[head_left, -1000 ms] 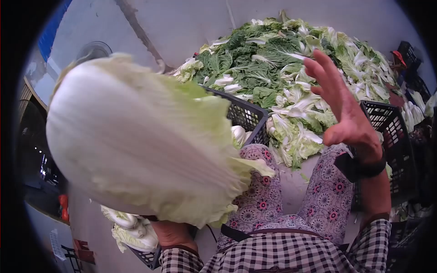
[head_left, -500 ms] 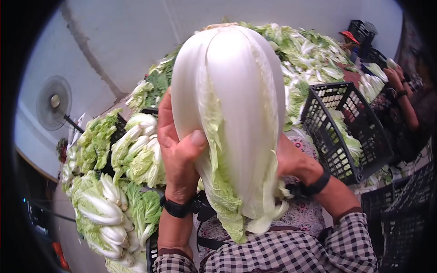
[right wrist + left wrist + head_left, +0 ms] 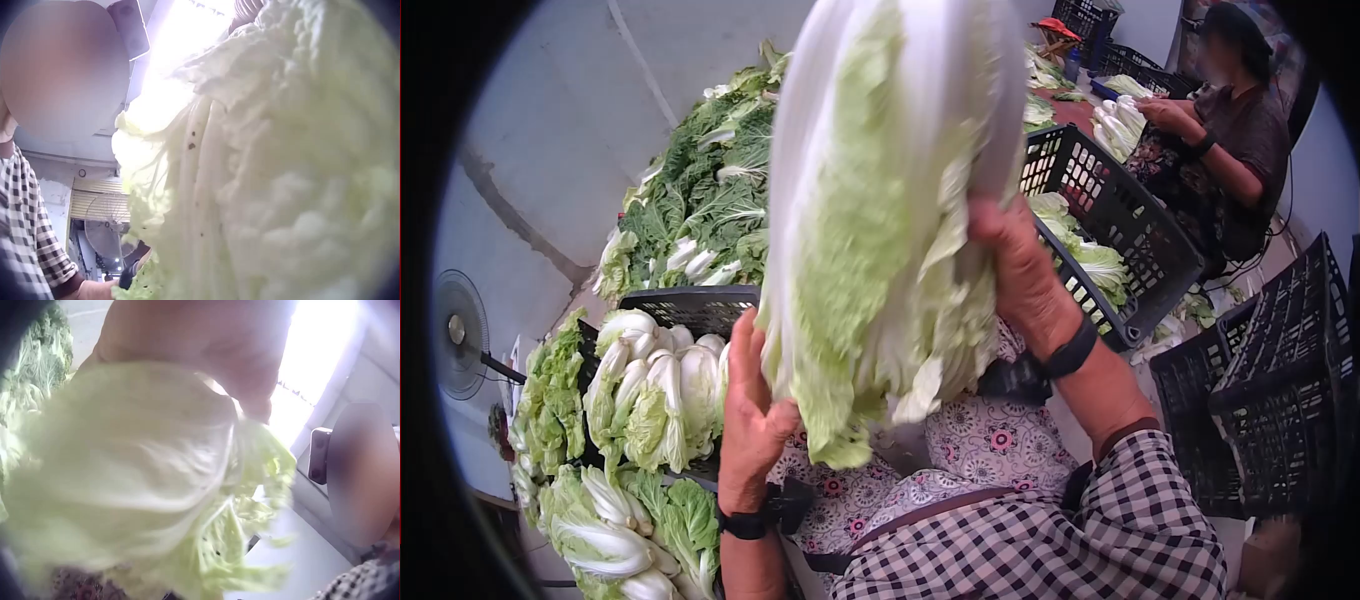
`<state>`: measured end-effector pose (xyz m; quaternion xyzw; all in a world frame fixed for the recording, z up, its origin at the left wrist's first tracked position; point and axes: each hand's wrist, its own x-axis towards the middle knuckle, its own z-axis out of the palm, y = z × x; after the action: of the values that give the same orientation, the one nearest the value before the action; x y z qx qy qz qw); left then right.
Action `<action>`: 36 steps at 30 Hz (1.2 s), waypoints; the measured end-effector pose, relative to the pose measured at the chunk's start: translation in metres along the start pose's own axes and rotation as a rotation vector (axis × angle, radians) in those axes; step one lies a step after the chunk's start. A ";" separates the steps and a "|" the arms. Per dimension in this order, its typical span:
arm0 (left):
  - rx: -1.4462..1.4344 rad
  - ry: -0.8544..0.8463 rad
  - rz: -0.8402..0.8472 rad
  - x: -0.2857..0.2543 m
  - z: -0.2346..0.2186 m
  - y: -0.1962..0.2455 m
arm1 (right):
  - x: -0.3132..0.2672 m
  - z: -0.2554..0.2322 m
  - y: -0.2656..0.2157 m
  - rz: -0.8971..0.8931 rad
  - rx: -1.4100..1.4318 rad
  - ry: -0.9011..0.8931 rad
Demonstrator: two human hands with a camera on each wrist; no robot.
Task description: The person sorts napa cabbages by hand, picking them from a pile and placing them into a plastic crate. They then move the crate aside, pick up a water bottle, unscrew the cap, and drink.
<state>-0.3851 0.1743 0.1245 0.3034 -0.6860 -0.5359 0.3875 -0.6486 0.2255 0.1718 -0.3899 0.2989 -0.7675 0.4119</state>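
Observation:
A large napa cabbage (image 3: 870, 220) is held up before the chest, leafy tips down, its top cut off by the head view's edge. Against its lower left side, my left hand (image 3: 750, 415) holds it with the thumb at the leaf edges. My right hand (image 3: 1028, 270) grips the right side, thumb in front and fingers hidden behind. Loose pale green leaf ends (image 3: 244, 550) hang near the left palm in the left wrist view. Small dark specks mark a white leaf rib (image 3: 200, 144) in the right wrist view.
Trimmed cabbages (image 3: 665, 385) fill a crate at left, with more cabbages (image 3: 605, 525) below. Behind lies a heap of leaves (image 3: 700, 190). A black crate (image 3: 1155, 240) holding some leaves stands at right, near stacked crates (image 3: 1280, 400). Another person (image 3: 1235, 150) sits beyond; a fan (image 3: 460, 330) stands left.
The cabbage came from the left, carried by the left hand, to the middle, where the right hand took hold too. Since then it has risen in view, and the head view has swung right.

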 end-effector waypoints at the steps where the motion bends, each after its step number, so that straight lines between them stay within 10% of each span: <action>1: -0.020 0.013 -0.028 0.000 0.001 0.004 | 0.003 -0.011 -0.008 -0.035 -0.047 0.034; 10: -0.135 -0.003 -0.141 -0.017 -0.039 -0.016 | 0.040 -0.121 -0.089 -0.369 -0.175 0.223; 29: -0.031 0.126 -0.255 -0.019 -0.080 -0.022 | 0.096 -0.327 -0.004 0.358 0.278 0.535; 33: 0.024 0.144 -0.274 -0.016 -0.098 -0.027 | 0.071 -0.352 -0.007 -0.048 -0.920 0.102; 36: 0.028 0.126 -0.306 -0.014 -0.112 -0.026 | 0.085 -0.397 -0.001 -0.072 -0.949 0.101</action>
<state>-0.2821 0.1239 0.1103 0.4429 -0.6135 -0.5589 0.3393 -1.0147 0.2069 -0.0029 -0.5070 0.6223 -0.5781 0.1468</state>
